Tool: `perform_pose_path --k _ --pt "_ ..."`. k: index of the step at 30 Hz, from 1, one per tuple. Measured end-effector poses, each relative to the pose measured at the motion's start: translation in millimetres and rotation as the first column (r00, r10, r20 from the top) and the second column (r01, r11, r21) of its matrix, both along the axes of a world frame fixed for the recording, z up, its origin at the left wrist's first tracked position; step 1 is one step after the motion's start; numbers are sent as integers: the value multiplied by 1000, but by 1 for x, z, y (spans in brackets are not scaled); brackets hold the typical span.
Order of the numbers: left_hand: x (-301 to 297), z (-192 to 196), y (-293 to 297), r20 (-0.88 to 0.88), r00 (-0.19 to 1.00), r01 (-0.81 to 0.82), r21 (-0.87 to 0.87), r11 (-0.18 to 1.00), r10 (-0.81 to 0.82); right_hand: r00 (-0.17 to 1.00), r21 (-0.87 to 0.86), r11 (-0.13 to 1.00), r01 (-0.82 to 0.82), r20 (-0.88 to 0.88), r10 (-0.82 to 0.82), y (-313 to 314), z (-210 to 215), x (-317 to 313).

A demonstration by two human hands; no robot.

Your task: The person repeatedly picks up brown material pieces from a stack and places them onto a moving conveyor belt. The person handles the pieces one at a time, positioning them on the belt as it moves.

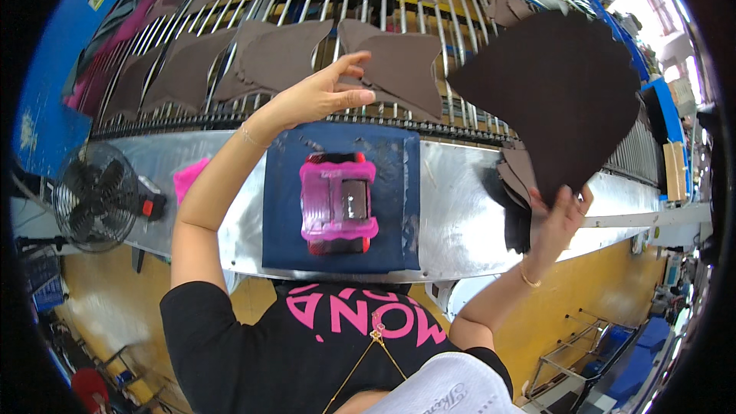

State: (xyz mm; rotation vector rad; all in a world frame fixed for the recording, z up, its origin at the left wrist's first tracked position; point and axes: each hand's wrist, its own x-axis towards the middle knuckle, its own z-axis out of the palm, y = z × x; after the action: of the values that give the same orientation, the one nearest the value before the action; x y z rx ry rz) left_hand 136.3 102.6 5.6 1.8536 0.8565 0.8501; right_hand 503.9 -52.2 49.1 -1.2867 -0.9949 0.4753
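The left hand point(333, 93), empty, fingers loosely parted, hovers by a flat grey-brown fabric stack point(406, 67). The right hand point(562, 218) pinches the narrow lower end of a large dark-brown curved fabric panel point(567, 88), held aloft; supporting its wide end should prevent folding.

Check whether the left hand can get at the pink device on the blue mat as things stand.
Probably yes: the left hand looks empty, near the far edge of the blue mat, and nothing covers the pink device.

Workshop | metal-rod rack point(451, 0) | cut brown pieces point(406, 69) | metal worktable point(460, 207) | 1 fan point(96, 198)
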Motion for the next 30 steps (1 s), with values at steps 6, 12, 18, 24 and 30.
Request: perform_pose_path --k 6,12,18,24,30 --pt "-67 57 -74 180 921 -271 -339 901 345 705 122 757 -641 -295 645 30 -43 -127" --pt "-151 65 -144 113 820 -567 17 824 562 648 -126 687 -715 250 720 30 -54 -178" --pt "-168 50 -171 17 774 -633 12 774 633 487 -57 682 -729 658 575 33 -55 -176" --pt "-117 38 -165 -203 862 -500 -197 843 464 554 -161 797 -582 639 534 14 -78 -114" --pt "-62 26 -136 -364 907 -199 79 977 214 719 -266 895 -359 532 447 -21 -107 -59"
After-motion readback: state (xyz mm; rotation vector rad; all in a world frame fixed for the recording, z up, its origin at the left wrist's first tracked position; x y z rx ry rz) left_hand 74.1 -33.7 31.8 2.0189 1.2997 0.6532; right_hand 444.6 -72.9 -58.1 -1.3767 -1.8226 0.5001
